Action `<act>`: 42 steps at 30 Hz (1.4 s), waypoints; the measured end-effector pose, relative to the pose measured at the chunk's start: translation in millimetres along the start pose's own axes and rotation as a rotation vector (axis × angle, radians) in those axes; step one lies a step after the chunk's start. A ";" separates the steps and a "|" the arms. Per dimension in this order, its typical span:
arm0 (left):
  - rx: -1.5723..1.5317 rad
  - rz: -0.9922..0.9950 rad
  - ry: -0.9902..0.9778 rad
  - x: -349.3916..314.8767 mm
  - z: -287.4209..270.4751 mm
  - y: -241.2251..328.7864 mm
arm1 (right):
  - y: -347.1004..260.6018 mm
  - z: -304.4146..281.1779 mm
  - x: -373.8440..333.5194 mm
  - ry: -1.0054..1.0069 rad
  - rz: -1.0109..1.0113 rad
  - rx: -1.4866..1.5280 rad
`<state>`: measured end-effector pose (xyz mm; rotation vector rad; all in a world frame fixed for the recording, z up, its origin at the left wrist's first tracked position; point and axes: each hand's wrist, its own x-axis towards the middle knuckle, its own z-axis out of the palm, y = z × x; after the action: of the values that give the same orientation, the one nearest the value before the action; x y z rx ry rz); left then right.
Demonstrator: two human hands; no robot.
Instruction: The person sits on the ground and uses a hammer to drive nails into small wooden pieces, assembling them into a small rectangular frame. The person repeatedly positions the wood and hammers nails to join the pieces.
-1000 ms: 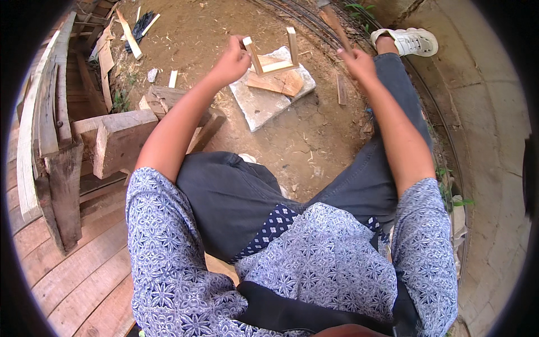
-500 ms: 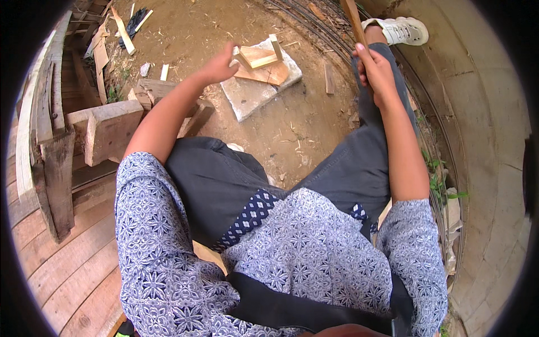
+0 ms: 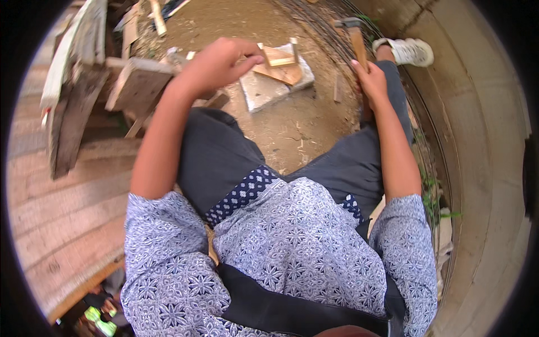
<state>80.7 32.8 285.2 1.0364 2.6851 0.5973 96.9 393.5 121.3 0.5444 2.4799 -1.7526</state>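
Observation:
My right hand [image 3: 371, 83] is closed around the wooden handle of a hammer [image 3: 357, 45], its dark metal head up and away from me. My left hand [image 3: 227, 63] hovers to the left of a small wooden assembly; its thumb and fingers are bent together, and whatever they may pinch is too small or hidden. The assembly has a flat wooden base [image 3: 285, 73], a pale strip [image 3: 282, 62] and a short upright block [image 3: 293, 49]. It rests on a whitish stone slab [image 3: 264, 95] on the ground. The left hand partly covers the view of the slab's left side.
Stacked timber and a rough beam [image 3: 140, 84] stand at my left, over a plank platform [image 3: 73, 219]. A loose wood offcut [image 3: 337, 89] lies right of the slab. Long dark rods [image 3: 314, 25] run along the far right, beside a curved wall [image 3: 477, 168]. Wood scraps litter the dirt.
My left hand has moved back toward me from the assembly's left side, its fingers drawing together. The right hand has shifted slightly; the hammer's head now shows. The whole view has shifted.

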 end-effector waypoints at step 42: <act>0.175 -0.051 -0.576 85.0 197.2 41.4 | -47.8 -3.1 -38.5 0.038 -0.033 0.384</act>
<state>107.2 176.8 122.7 0.9901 2.2642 0.0328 118.4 372.7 175.0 0.5638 2.1904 -2.2669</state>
